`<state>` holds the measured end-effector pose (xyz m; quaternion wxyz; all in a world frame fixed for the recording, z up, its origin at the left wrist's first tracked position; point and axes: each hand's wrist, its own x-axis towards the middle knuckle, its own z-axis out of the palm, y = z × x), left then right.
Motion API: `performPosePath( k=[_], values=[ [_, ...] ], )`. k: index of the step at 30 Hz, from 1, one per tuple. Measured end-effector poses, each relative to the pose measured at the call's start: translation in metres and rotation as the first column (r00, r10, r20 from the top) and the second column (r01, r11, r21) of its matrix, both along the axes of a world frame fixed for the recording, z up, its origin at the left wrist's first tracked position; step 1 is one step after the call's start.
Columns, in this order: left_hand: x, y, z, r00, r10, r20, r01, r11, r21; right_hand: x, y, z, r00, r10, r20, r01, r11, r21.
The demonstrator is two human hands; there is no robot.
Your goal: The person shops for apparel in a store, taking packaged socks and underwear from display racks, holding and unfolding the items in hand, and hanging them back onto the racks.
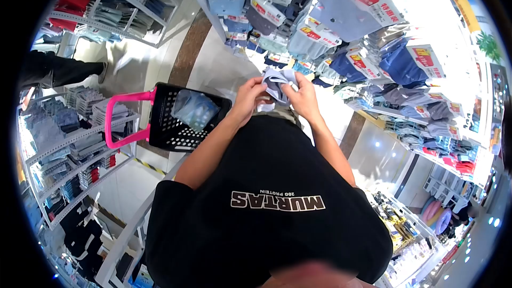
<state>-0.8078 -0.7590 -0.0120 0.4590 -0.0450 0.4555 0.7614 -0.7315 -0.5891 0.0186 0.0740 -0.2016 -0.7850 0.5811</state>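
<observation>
In front of my torso I hold a folded light grey-blue garment (pixel 278 79), with some darker fabric showing in its fold. My left hand (pixel 249 98) has its fingers closed on the left side of the cloth. On the right side, my right hand (pixel 302 96) pinches it with the thumb on top. What kind of garment it is, I cannot tell. Left of my left forearm is a black shopping basket (pixel 160 120) with a pink handle (pixel 109 120). In the basket lies a clear package with blue contents (pixel 196 109).
Ahead and right, a display rack holds hanging packaged garments (pixel 341 13) with red and yellow price cards. Shelves of folded clothes (pixel 80 122) stand at left, another shelf unit (pixel 122 5) at upper left. A person's dark-clothed leg (pixel 66 69) is at far left.
</observation>
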Motion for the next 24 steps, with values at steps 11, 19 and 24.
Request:
performPosePath(
  k=[11,19,24],
  values=[
    [-0.008,0.010,-0.014,0.978,0.208,0.005,-0.207,0.976,-0.067,0.004,-0.036,0.003,0.972,0.224,-0.072,-0.232,0.962,-0.143],
    [-0.004,0.003,0.012,0.904,0.424,0.055,-0.428,0.900,0.087,0.004,-0.004,-0.052,0.931,-0.187,0.313,0.364,0.544,-0.756],
    [-0.009,-0.001,0.048,0.912,0.397,0.102,-0.409,0.894,0.182,-0.021,-0.021,-0.013,0.973,-0.055,0.223,0.228,0.341,-0.912]
  ],
)
